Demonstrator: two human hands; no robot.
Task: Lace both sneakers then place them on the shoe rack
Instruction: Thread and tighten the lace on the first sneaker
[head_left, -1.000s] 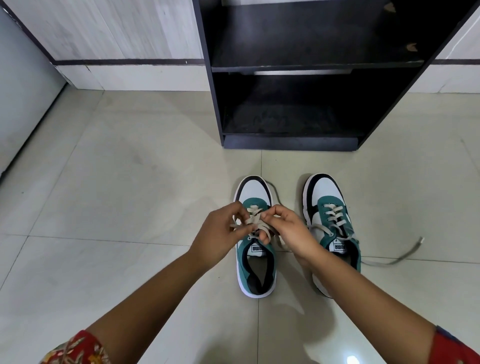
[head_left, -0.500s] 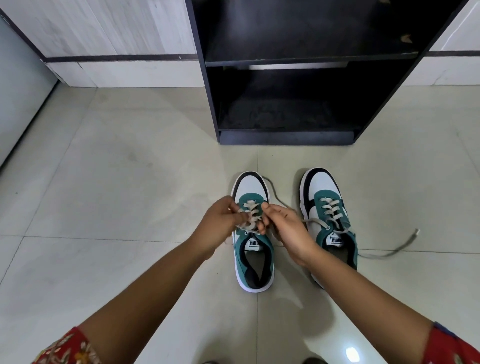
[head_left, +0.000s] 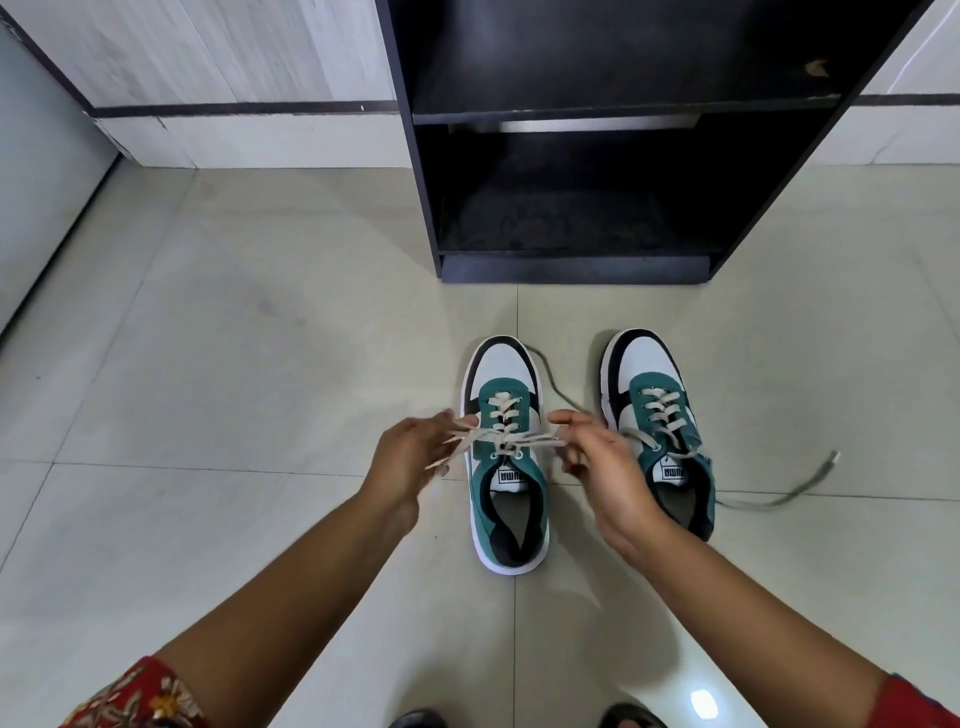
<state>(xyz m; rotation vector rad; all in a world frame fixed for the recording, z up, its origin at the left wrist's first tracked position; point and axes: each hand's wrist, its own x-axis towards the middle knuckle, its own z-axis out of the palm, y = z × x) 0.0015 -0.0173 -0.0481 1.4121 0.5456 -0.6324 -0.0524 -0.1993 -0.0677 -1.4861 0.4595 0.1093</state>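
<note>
The black shoe rack (head_left: 571, 156) was cut off above. Before it two sneakers (head_left: 506, 467) stood on the floor. The left hand (head_left: 410, 462) and right hand (head_left: 602, 462) pinched blurred lace (head_left: 519, 441) ends, pulled sideways.

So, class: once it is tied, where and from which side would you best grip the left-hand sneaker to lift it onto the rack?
Probably the heel collar of the left-hand sneaker, taken from above and behind. Its opening faces up at the near end and the toe already points at the shoe rack, so it should slide straight in.
</note>
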